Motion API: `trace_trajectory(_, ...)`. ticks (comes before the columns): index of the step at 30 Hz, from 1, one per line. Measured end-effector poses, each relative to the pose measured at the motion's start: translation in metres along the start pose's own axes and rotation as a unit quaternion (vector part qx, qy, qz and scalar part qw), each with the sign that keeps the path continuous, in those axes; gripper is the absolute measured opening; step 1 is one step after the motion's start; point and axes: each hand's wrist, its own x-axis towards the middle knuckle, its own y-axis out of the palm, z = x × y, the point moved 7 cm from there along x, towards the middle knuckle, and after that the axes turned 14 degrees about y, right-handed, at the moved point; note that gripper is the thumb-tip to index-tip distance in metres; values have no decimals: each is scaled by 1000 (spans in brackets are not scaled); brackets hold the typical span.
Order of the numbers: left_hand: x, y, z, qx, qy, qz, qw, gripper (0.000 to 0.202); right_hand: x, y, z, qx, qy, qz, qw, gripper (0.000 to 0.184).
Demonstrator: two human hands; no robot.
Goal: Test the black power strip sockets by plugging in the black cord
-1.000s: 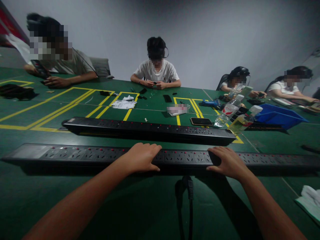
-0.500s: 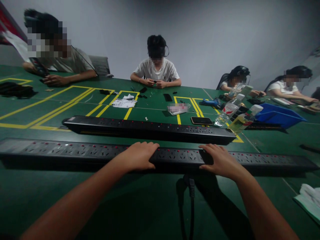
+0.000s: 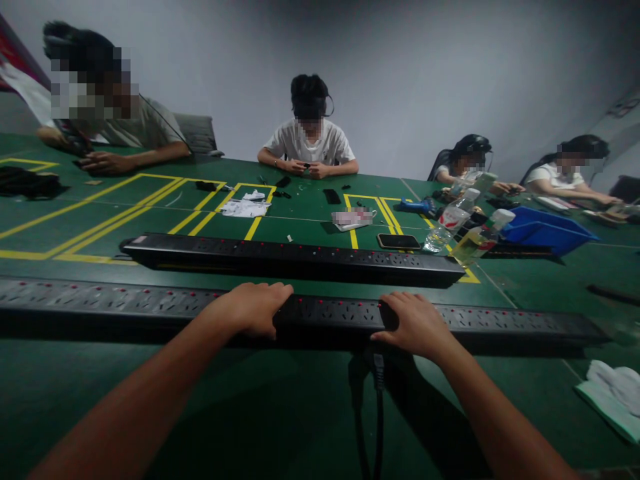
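Note:
A long black power strip [image 3: 330, 313] with red switches lies across the green table [image 3: 75, 400] in front of me. My left hand [image 3: 250, 310] grips it from above, fingers curled over its far edge. My right hand [image 3: 413, 323] holds it the same way, a little to the right. Between my hands, a black cable [image 3: 377, 400] hangs from the strip's near side towards me. A second long black power strip [image 3: 300, 257] lies parallel just beyond the first.
Two plastic bottles [image 3: 453, 223] lean beside a blue tray [image 3: 547, 233] at the far right, with a phone [image 3: 399, 241] near them. White cloth on paper [image 3: 613, 393] lies at my right. Papers [image 3: 245, 208] and small parts lie farther off. Several people sit across the table.
The near power strip has slid to the left with both my hands on it. Its right end has come into view, and its left end now runs off the frame.

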Motion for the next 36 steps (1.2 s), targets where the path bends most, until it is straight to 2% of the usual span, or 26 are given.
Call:
trace_trajectory(3, 4, -2, -8, 5, 10, -26, 1000, 59, -3, -2, -3, 12, -10, 12, 1000, 66)
trace_trajectory(5, 14, -1, -24, -6, 50, -75, 996, 63, -8, -2, -22, 7, 2, 18, 1000, 69)
trace_trajectory(7, 27, 2, -41, 11, 79, -111, 991, 69, -13, -3, -51, -13, 52, 14, 998, 76)
trace_trajectory(9, 38, 6, -49, 55, 55, -144, 987, 75, -18, 0, -73, -22, 75, 14, 997, 78)
trace_trajectory(11, 45, 8, -55, 73, 53, -156, 984, 76, -21, 1, -82, -22, 69, 6, 997, 76)
trace_trajectory(15, 42, 8, -50, 69, 67, -130, 987, 73, -20, 3, -75, -17, 49, -14, 999, 74)
trace_trajectory(21, 11, 2, -19, 49, 28, -62, 996, 67, -8, 5, -22, -2, 29, -29, 999, 72)
trace_trajectory(24, 5, 1, -13, 43, 0, -33, 999, 63, -3, 3, -6, 18, 9, -28, 999, 66)
trace_trajectory(27, 12, -2, -25, 35, 24, -65, 997, 60, -6, 4, -21, 30, -16, -4, 999, 63)
trace_trajectory(30, 27, -1, -43, 32, 69, -110, 991, 69, -10, 7, -63, -2, 33, -4, 999, 78)
trace_trajectory(32, 35, 0, -48, 45, 70, -122, 989, 71, -13, 9, -82, -14, 43, 2, 999, 77)
trace_trajectory(34, 38, 0, -48, 50, 77, -117, 989, 70, -15, 10, -88, -19, 42, 3, 999, 74)
trace_trajectory(36, 34, 0, -44, 46, 84, -96, 991, 68, -14, 9, -81, -18, 36, -1, 999, 73)
